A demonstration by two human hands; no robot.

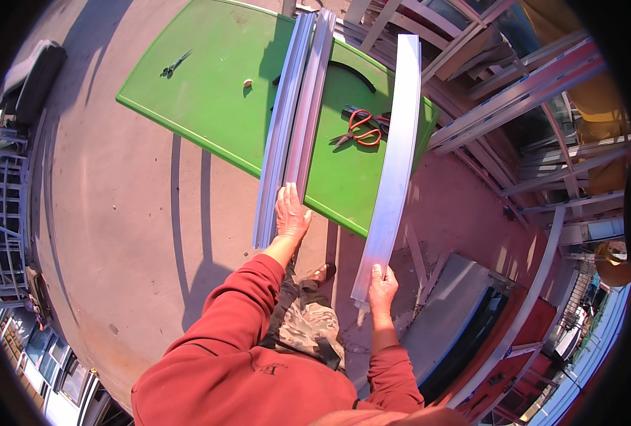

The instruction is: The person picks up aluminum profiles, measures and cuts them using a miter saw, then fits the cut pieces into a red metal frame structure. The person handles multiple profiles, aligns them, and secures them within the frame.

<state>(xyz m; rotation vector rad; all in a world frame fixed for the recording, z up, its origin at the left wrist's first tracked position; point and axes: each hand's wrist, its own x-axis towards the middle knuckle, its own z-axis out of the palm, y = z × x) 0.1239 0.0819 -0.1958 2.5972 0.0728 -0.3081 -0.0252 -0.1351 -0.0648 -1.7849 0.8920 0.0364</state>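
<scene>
My right hand [382, 290] grips the near end of a broad, smooth silver metal profile [396, 156], thumb on top. That profile slants across the right part of a green table [223, 42], its near end past the table edge. My left hand [293, 215] rests with fingers stretched out on the near end of a ribbed metal profile [311, 99]. Close along its left side lies a second ribbed profile [283, 128]. Both ribbed profiles cross the table and stick out over its near edge. Between them and the smooth profile lie red-handled scissors [365, 129].
A dark metal hand tool [175, 64] and a small pale piece [247, 83] lie on the table's left. A black curved strip [351, 72] lies toward its far side. Metal frames and bars [514, 92] crowd the right. A grey panel [450, 312] leans at lower right.
</scene>
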